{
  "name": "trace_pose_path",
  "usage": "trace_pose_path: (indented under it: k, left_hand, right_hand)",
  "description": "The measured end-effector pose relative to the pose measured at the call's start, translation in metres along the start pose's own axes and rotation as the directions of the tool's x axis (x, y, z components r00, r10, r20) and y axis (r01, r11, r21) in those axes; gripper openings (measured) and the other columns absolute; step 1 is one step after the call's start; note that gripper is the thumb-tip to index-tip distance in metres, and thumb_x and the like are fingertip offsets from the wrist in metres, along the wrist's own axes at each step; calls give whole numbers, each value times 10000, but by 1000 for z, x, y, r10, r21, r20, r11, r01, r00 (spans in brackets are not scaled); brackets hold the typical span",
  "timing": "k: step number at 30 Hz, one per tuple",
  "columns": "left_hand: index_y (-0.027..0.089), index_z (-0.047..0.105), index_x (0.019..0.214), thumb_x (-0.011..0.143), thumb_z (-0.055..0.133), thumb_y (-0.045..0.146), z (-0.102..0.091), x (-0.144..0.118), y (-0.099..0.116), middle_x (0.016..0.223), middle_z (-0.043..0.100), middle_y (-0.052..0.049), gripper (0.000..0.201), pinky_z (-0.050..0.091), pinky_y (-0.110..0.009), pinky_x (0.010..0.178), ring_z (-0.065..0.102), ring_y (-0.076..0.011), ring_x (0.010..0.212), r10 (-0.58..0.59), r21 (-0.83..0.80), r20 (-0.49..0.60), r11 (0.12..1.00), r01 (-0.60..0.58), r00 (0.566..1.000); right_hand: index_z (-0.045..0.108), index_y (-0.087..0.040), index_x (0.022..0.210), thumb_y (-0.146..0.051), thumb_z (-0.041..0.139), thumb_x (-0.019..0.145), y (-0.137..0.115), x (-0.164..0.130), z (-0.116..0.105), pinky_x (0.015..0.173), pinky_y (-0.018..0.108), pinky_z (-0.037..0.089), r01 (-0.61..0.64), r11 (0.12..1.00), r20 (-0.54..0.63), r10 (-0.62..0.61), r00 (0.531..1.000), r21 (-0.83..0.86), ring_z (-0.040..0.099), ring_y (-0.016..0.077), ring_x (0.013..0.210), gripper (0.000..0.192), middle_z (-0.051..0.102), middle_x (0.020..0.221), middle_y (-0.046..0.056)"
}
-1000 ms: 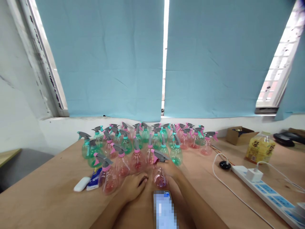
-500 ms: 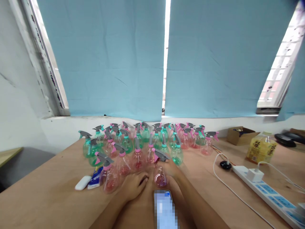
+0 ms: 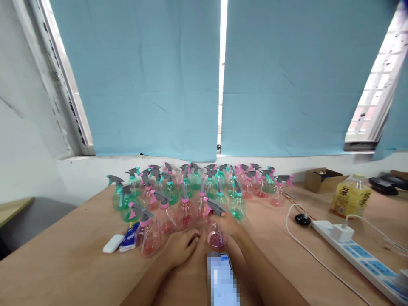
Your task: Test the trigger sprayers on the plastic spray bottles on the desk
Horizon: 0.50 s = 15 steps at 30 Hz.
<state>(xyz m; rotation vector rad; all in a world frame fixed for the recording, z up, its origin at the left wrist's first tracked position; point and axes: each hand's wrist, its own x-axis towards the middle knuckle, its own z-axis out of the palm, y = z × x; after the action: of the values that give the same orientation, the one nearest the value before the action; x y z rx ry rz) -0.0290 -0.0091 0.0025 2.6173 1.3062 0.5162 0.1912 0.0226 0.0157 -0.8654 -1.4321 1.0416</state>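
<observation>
Crowded spray bottles (image 3: pixel 191 191) ahead, bare table (image 3: pixel 63 267) leftward

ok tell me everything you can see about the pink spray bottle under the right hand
The pink spray bottle is small, round-bellied, clear pink plastic with a pink collar and grey trigger head pointing left. It stands upright on the wooden table, at the near edge of the bottle cluster. The right hand grips its neck; the left hand rests beside it.

Both forearms were bare, with no sleeves over them in view. The left hand (image 3: pixel 179 248) and the right hand (image 3: pixel 227 224) wore no gloves. No ring, watch or bracelet showed on the fingers or wrists.
</observation>
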Motion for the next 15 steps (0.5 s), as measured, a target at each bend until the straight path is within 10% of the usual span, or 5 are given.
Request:
trace_pose_path:
  k: [9,15]
  left_hand:
    - [290,633,1145,977,411,348,0,-2,3,1082,751,1,285,476,-295,783,708,-221,934,-27,21,-6,999,28,1000]
    - [283,619,1144,975,412,335,-3,-3,6,1093,742,3,272,469,-295,782,702,-220,936,-27,39,6,999,27,1000]
  right_hand:
    - [642,-184,955,-281,596,785,9,-1,-3,677,291,482,154,955,-302,-229,925,-254,576,162,677,201,643,741,-1]
    - [572,-210,1023,-260,536,809,12,-18,-28,593,253,460,179,923,-308,-290,906,-340,573,140,622,223,616,774,-17]
